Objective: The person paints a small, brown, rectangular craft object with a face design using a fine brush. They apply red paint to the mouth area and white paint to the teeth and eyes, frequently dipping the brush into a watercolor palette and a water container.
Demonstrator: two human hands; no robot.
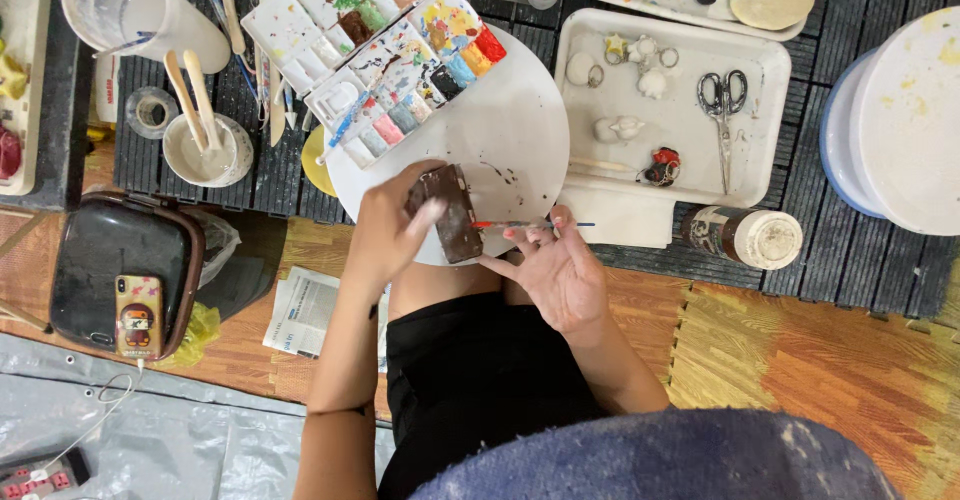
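Head view: left hand (385, 225) grips a brown-painted block (452, 212) over the near edge of the round white board (510, 130). Right hand (558, 272), fingers loose, holds a thin brush (530, 225) touching it. Paint palette (375, 50) crowds the far edge; the white tray (680, 130) lies just right.

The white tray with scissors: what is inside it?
The white tray holds scissors, several small white figures, metal rings and a red-black piece. A white sheet covers its lower left corner.

dark brown block (452, 212), white round board (520, 140), many-coloured palette (375, 55), perhaps red-tipped brush (530, 225)
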